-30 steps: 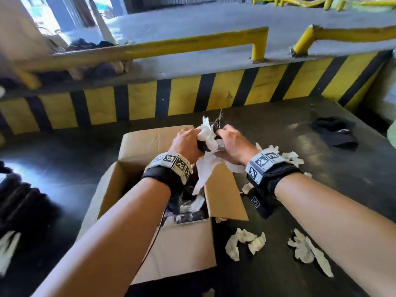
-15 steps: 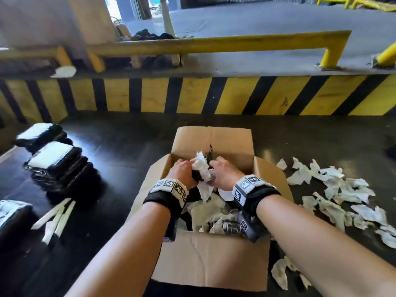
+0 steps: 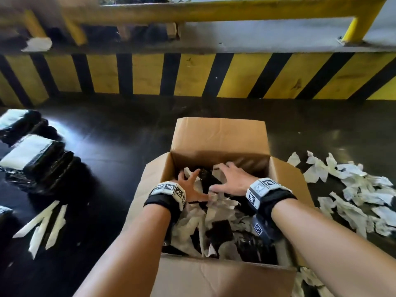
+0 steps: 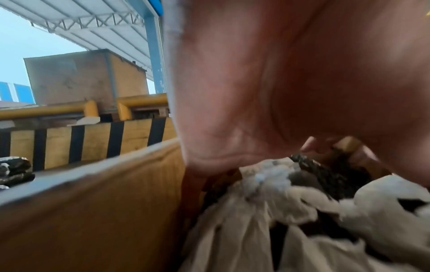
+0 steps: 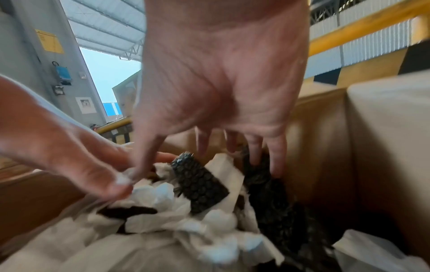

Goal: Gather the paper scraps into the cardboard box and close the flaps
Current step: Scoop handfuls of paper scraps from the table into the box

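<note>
Head view puts both my hands inside the cardboard box point(image 3: 218, 136), whose four flaps all stand or lie open. My left hand point(image 3: 189, 187) is spread wide, fingers fanned, palm down on the heap of paper scraps point(image 3: 216, 215) that fills the box together with pieces of black bubble wrap point(image 5: 197, 182). My right hand point(image 3: 230, 179) is also spread wide, its fingers point(image 5: 274, 156) reaching straight down onto the scraps and the black wrap near the far wall of the box; neither hand grips anything. More loose scraps point(image 3: 351, 189) lie scattered on the dark floor point(image 3: 120, 136) just right of the box, well outside it. To the left sit black wrapped bundles point(image 3: 36, 159) and a few white strips point(image 3: 42, 224). At the far side runs a yellow-and-black striped curb point(image 3: 192, 76) with a yellow rail point(image 3: 214, 9) above.
</note>
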A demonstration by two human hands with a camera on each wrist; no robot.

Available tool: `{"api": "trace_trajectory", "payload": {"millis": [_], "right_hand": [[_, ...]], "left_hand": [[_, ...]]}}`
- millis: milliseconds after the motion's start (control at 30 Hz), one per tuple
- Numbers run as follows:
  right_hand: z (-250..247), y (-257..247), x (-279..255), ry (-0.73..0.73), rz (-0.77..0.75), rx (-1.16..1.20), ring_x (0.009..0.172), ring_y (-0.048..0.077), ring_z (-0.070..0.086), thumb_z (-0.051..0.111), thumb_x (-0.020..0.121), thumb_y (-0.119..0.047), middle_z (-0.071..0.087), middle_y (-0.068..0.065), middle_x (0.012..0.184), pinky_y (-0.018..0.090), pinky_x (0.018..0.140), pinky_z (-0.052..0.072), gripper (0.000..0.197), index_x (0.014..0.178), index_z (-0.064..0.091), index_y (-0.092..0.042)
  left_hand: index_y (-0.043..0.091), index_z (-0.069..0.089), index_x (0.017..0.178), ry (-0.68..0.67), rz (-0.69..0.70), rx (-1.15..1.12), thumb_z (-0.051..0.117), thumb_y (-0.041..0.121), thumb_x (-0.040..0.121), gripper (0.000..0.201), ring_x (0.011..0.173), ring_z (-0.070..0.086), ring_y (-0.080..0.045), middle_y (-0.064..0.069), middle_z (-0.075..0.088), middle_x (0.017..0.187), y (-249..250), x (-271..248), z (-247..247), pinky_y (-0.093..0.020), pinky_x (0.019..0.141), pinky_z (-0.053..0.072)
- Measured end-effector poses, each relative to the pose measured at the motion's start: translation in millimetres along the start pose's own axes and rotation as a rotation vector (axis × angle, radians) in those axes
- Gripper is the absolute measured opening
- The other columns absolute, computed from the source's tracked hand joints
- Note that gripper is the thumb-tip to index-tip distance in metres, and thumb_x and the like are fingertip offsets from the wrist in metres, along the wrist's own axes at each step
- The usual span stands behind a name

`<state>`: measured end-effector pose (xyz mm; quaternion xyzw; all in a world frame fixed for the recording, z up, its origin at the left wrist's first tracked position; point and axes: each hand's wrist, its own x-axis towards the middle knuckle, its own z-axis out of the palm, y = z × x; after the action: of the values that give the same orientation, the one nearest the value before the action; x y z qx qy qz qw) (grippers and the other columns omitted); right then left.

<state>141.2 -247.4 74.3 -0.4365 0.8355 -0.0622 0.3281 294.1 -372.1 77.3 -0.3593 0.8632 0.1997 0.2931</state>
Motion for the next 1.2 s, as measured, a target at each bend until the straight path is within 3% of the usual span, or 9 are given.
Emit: {"api": "trace_trajectory", "payload": {"millis": [100, 233, 333, 467, 567, 767, 900, 1033, 1200], "right_hand": [[13.1, -3.0, 7.5, -0.208, -0.013, -0.183, 0.149, 0.043, 0.016, 0.074, 0.054, -0.081, 0.004, 0.006, 0.166, 0.057, 0.117, 0.028, 0.128, 0.155, 0.004, -0.046], [81.1, 50.3, 72.8, -0.214, 0.094, -0.285, 0.133, 0.044, 0.047, 0.082, 0.033, -0.073, 0.034, 0.005, 0.159, 0.058, 0.101, 0.047, 0.145, 0.150, -0.001, -0.055], [160.1, 136.8, 175.2, -0.429, 0.140, -0.253, 0.089, 0.033, 0.070, 0.087, 0.014, -0.067, 0.071, -0.005, 0.116, 0.065, 0.075, 0.053, 0.106, 0.113, 0.052, -0.071], [112.6, 91.2, 135.8, -0.389, 0.183, -0.340, 0.072, 0.029, 0.073, 0.084, 0.045, -0.046, 0.074, 0.002, 0.081, 0.048, 0.074, 0.061, 0.051, 0.087, 0.067, -0.022], [105.5, 88.7, 115.8, -0.300, 0.194, -0.315, 0.087, 0.033, 0.072, 0.071, 0.054, -0.062, 0.075, 0.004, 0.098, 0.053, 0.081, 0.057, 0.051, 0.090, 0.065, -0.027], [38.7, 39.1, 46.7, -0.243, 0.075, -0.210, 0.102, 0.038, 0.066, 0.078, 0.078, -0.040, 0.068, 0.014, 0.110, 0.028, 0.075, 0.053, 0.051, 0.118, 0.064, -0.011], [-22.0, 27.1, -3.9, -0.066, -0.074, -0.122, 0.127, 0.031, 0.054, 0.082, 0.072, -0.050, 0.056, 0.007, 0.139, 0.042, 0.101, 0.048, 0.084, 0.144, 0.048, -0.023], [-62.2, 63.2, -59.1, 0.217, -0.085, 0.043, 0.108, 0.021, 0.063, 0.069, 0.086, -0.043, 0.068, -0.004, 0.114, 0.036, 0.092, 0.049, 0.043, 0.127, 0.060, -0.032], [-92.4, 164.0, -132.0, 0.327, 0.131, 0.040, 0.117, 0.022, 0.059, 0.073, 0.082, -0.039, 0.063, 0.000, 0.126, 0.031, 0.093, 0.048, 0.057, 0.135, 0.054, -0.030]], "left_hand": [[0.046, -0.013, 0.152, -0.097, 0.018, 0.088, 0.071, 0.088, 0.042, 0.145, 0.146, 0.029, -0.042, -0.013, 0.002, 0.167, -5.0, 15.6, 19.0, -0.053, 0.114, 0.035], [0.052, -0.010, 0.149, -0.101, 0.067, 0.145, 0.073, 0.086, 0.026, 0.153, 0.141, 0.036, -0.043, -0.009, 0.003, 0.167, -12.2, 34.5, 33.3, -0.056, 0.107, 0.043], [0.059, -0.004, 0.148, -0.110, 0.035, 0.126, 0.077, 0.077, 0.024, 0.150, 0.140, 0.037, -0.045, -0.010, 0.008, 0.166, -20.6, 72.5, 39.4, -0.060, 0.102, 0.045], [0.053, -0.002, 0.151, -0.061, -0.029, 0.116, 0.083, 0.070, 0.021, 0.157, 0.132, 0.046, -0.045, -0.010, 0.028, 0.161, -40.6, 132.2, 64.4, -0.064, 0.095, 0.047], [0.056, -0.027, 0.142, -0.033, 0.009, 0.167, 0.084, 0.065, 0.033, 0.155, 0.139, 0.032, -0.053, -0.009, 0.003, 0.167, -36.6, 128.7, 67.5, -0.070, 0.099, 0.039], [0.058, -0.013, 0.147, -0.087, 0.031, 0.212, 0.077, 0.073, 0.044, 0.137, 0.139, 0.038, -0.043, -0.008, 0.014, 0.165, -13.7, 71.9, 16.3, -0.057, 0.104, 0.043], [0.040, 0.015, 0.157, -0.072, 0.051, 0.286, 0.067, 0.070, 0.074, 0.102, 0.143, 0.035, -0.035, -0.013, 0.024, 0.162, 23.0, 26.4, -22.1, -0.039, 0.114, 0.035], [0.025, 0.041, 0.147, 0.082, 0.067, 0.277, 0.072, 0.059, 0.076, 0.085, 0.129, 0.050, -0.034, -0.014, 0.047, 0.144, 82.3, 9.2, -37.9, -0.040, 0.104, 0.044], [0.028, 0.028, 0.151, 0.182, 0.288, 0.272, 0.071, 0.062, 0.078, 0.091, 0.129, 0.048, -0.037, -0.012, 0.039, 0.147, 193.5, -17.4, -45.3, -0.045, 0.101, 0.042]]}}
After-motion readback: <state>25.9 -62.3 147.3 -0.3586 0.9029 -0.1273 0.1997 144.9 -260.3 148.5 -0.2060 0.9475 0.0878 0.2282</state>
